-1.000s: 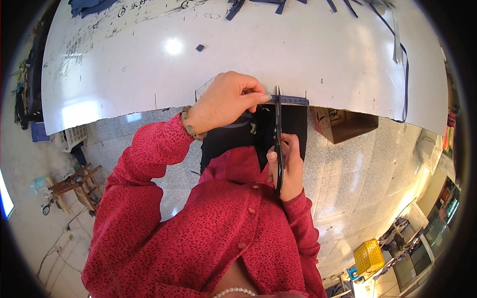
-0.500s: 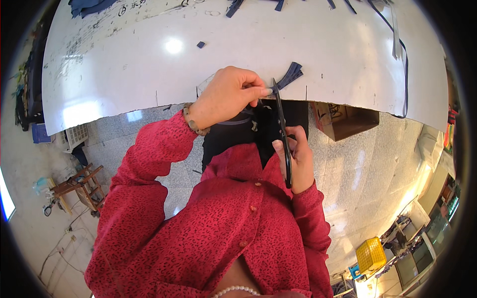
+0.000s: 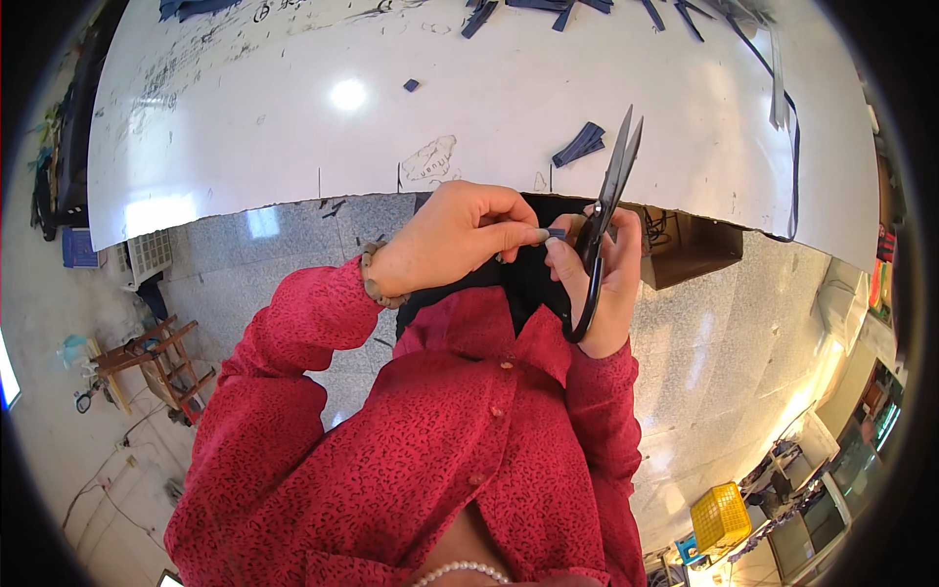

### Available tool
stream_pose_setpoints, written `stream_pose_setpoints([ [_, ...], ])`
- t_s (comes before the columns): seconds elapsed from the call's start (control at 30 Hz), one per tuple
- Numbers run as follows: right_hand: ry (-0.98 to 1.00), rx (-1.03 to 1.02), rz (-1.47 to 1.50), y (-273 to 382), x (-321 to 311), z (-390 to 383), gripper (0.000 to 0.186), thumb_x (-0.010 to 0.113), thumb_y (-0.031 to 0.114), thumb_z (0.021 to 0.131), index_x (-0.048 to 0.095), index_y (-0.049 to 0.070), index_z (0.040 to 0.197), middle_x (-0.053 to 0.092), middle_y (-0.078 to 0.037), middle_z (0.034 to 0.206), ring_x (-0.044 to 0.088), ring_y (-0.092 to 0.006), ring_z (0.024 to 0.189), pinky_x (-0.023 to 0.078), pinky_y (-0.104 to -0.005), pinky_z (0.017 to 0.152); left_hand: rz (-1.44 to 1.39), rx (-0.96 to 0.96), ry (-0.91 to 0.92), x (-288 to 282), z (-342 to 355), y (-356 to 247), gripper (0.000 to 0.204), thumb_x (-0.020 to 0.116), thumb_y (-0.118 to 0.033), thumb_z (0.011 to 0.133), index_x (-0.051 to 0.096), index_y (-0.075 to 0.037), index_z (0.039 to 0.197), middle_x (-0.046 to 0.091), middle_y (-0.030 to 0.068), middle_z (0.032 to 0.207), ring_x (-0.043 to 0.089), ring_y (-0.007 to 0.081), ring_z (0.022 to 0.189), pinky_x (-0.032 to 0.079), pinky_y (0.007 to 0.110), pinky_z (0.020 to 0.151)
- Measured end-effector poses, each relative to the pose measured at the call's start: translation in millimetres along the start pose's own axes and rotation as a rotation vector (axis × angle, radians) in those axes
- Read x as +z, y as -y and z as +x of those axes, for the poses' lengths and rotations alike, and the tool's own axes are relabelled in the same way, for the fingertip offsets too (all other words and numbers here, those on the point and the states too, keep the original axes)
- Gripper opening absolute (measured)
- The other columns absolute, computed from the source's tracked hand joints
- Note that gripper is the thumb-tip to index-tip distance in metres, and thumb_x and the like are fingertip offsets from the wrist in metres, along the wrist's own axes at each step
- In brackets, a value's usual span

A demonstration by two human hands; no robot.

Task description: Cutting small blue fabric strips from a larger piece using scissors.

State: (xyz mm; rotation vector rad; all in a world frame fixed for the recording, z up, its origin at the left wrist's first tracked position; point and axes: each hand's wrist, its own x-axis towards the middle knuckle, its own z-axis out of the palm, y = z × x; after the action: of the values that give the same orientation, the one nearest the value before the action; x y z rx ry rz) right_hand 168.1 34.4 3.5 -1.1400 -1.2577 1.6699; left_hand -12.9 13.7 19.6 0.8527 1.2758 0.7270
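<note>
The left hand (image 3: 455, 240) is curled in front of the person's chest, its fingers (image 3: 518, 233) pinching a tiny dark blue scrap (image 3: 556, 234) against the fingertips of the right hand (image 3: 611, 284). The right hand wraps around the looped black handle of a pair of scissors (image 3: 604, 210), whose long dark blades point up and away over the counter (image 3: 489, 108) edge, only slightly parted and cutting nothing. So the right fingers are closed on the scissors while also touching the scrap.

As a judgement of progress: some trimming looks done. A folded dark blue strip (image 3: 579, 145) lies on the counter just beyond the scissor tips, a small square offcut (image 3: 411, 85) sits farther out, and more blue strips (image 3: 548, 10) are scattered along the far edge. What is left seems to be dealing with the bit pinched between both hands and the dark cloth (image 3: 528, 269) hanging below them; how much of that cloth remains to be cut cannot be told.

The counter is a glossy white sheet, scuffed and marked, with a jaggedly nicked near edge. The scissors are slim, matte black metal. The cloth pieces look soft and woven. The person's shirt (image 3: 430, 430) is red with a fine dark print; a beaded bracelet (image 3: 370, 276) circles the left wrist.
</note>
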Motion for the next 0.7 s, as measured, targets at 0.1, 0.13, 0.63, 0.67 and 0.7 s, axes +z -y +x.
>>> stream_pose_setpoints([
  [0.1, -0.012, 0.045, 0.044, 2.6, 0.6, -4.9, 0.042, 0.064, -0.005, 0.081, 0.039, 0.004, 0.113, 0.059, -0.009, 0.092, 0.055, -0.0109, 0.077, 0.045, -0.0223, 0.067, 0.052, 0.046, -0.001, 3.5, -0.8, 0.9, 0.016, 0.063, -0.014, 0.089, 0.066, 0.001, 0.089, 0.060, 0.0003, 0.065, 0.051, 0.0042, 0.059, 0.038, 0.020, 0.052],
  [0.13, -0.010, 0.056, 0.046, 2.8, -0.4, -6.4, 0.042, 0.065, -0.006, 0.081, 0.039, 0.004, 0.112, 0.058, -0.008, 0.092, 0.055, -0.0114, 0.083, 0.045, -0.0233, 0.074, 0.047, 0.053, 0.006, 3.9, -0.4, 1.3, 0.016, 0.062, -0.014, 0.089, 0.066, 0.001, 0.090, 0.060, 0.0008, 0.066, 0.052, 0.0047, 0.060, 0.039, 0.020, 0.053],
  [0.63, -0.265, -0.004, -0.088, -3.8, -18.4, 16.4, 0.044, 0.066, 0.001, 0.084, 0.039, 0.003, 0.118, 0.058, -0.004, 0.090, 0.052, -0.0071, 0.075, 0.041, -0.0195, 0.064, 0.304, 0.198, -0.157, -15.8, 22.4, 8.1, 0.017, 0.060, -0.013, 0.090, 0.066, 0.003, 0.093, 0.061, 0.0021, 0.067, 0.055, 0.0063, 0.062, 0.042, 0.022, 0.056],
  [0.67, -0.290, 0.008, -0.088, -3.9, -20.9, 16.3, 0.044, 0.067, 0.004, 0.085, 0.038, 0.003, 0.118, 0.057, -0.004, 0.088, 0.052, -0.0068, 0.071, 0.041, -0.0193, 0.061, 0.369, 0.207, -0.163, -17.0, 26.8, 7.3, 0.016, 0.060, -0.012, 0.091, 0.066, 0.003, 0.093, 0.060, 0.0003, 0.068, 0.055, 0.0050, 0.064, 0.042, 0.021, 0.057],
  [0.7, -0.297, -0.013, -0.082, -4.6, -23.7, 15.6, 0.044, 0.067, 0.006, 0.085, 0.038, 0.003, 0.118, 0.056, -0.004, 0.087, 0.051, -0.0066, 0.068, 0.041, -0.0192, 0.057, 0.366, 0.213, -0.157, -17.4, 29.1, 7.2, 0.016, 0.060, -0.012, 0.091, 0.066, 0.003, 0.093, 0.060, 0.0003, 0.068, 0.055, 0.0050, 0.064, 0.042, 0.021, 0.057],
])
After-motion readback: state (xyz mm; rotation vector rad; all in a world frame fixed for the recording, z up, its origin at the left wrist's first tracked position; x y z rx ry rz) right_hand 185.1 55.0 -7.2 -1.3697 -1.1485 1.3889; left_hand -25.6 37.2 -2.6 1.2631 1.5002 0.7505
